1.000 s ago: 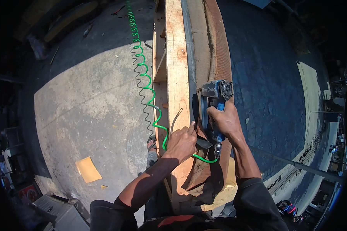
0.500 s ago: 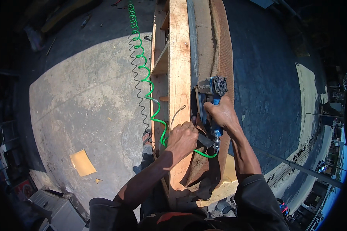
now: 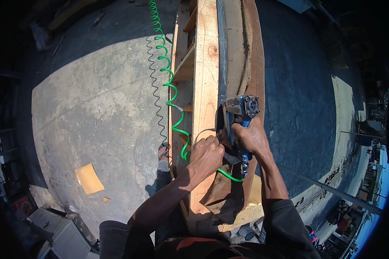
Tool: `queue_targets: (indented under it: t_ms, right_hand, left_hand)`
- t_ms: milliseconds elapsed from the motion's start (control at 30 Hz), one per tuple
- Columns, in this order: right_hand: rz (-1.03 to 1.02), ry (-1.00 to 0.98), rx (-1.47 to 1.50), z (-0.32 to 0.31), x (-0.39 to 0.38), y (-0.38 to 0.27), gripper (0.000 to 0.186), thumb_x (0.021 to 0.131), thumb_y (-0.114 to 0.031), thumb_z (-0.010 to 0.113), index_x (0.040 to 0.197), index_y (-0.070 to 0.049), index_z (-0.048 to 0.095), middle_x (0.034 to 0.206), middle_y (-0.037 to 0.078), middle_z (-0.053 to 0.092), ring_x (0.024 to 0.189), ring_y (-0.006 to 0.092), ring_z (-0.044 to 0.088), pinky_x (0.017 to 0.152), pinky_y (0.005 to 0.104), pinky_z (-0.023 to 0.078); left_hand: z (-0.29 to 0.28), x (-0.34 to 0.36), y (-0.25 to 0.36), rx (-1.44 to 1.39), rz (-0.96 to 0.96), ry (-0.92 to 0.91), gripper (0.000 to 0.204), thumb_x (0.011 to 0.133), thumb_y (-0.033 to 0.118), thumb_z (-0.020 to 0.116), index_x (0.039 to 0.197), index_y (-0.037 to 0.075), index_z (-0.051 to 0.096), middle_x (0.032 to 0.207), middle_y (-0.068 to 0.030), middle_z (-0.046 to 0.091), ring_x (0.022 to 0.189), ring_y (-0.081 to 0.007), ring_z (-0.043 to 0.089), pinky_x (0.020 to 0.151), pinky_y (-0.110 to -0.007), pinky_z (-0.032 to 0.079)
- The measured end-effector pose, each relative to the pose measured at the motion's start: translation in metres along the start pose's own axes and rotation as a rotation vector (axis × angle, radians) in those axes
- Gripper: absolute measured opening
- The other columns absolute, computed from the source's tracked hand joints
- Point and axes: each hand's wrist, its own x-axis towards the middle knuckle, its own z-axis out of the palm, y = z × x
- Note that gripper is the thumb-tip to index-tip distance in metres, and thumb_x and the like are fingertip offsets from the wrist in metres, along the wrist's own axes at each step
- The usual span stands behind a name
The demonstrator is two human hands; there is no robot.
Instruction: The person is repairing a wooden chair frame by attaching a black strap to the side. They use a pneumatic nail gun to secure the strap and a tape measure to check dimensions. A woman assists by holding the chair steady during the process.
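Observation:
My right hand (image 3: 251, 136) is wrapped round the handle of a blue pneumatic staple gun (image 3: 242, 108) with a black head. The gun's nose rests against a dark strip (image 3: 222, 64) along the edge of a long wooden frame (image 3: 205, 82). Just below the nose, my left hand (image 3: 206, 154) lies on the frame's pale top rail. Its fingers are curled, pinching the strip's dark near end beside the gun. Brown ribbed fabric (image 3: 256, 56) covers the frame's right side. From the gun's base, a green air hose (image 3: 230, 176) passes under my left wrist.
The hose's coiled part (image 3: 161, 47) runs away along the frame's left side, with a thin dark coil (image 3: 153, 73) next to it. A yellow sheet (image 3: 90, 178) lies on the concrete floor (image 3: 95, 112). My foot (image 3: 163, 152) stands by the frame. A grey cabinet (image 3: 58, 233) is at lower left.
The staple gun has come slightly nearer to me along the strip, my right hand still round it. A thin loose strand by my left fingers has bent over lower. My left hand stays closed.

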Motion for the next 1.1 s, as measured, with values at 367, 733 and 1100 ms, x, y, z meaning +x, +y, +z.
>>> queue_targets:
  t_ms: [367,733,1100]
  right_hand:
    - [-0.081,0.009,0.006,0.007,-0.015,0.013,0.017,0.077,-0.013,0.061,0.084,0.004,0.061,0.064,0.008,0.060,0.054,0.0164,0.056,0.055,0.0348,0.046]
    - [-0.029,0.297,1.161,0.021,-0.127,0.095,0.020,0.085,-0.001,0.055,0.105,-0.001,0.057,0.072,0.006,0.054,0.058,0.0165,0.054,0.058,0.0351,0.049]
    - [0.398,0.466,1.870,0.075,-0.214,0.192,0.026,0.089,-0.002,0.060,0.114,-0.007,0.056,0.077,0.004,0.053,0.073,0.0210,0.056,0.077,0.0385,0.054]
  left_hand:
    - [-0.001,-0.006,0.002,-0.086,0.020,0.102,0.013,0.066,0.003,0.065,0.076,-0.004,0.069,0.075,-0.0218,0.066,0.069,-0.0333,0.067,0.063,-0.044,0.055]
    - [-0.025,-0.001,0.010,-0.166,-0.074,-0.046,0.040,0.078,0.006,0.064,0.116,0.005,0.072,0.082,-0.0230,0.070,0.073,-0.0369,0.067,0.071,-0.046,0.056]
    - [0.007,0.072,0.056,-0.071,-0.352,0.137,0.036,0.088,0.026,0.068,0.117,0.005,0.071,0.092,-0.0282,0.070,0.090,-0.0416,0.070,0.078,-0.049,0.055]
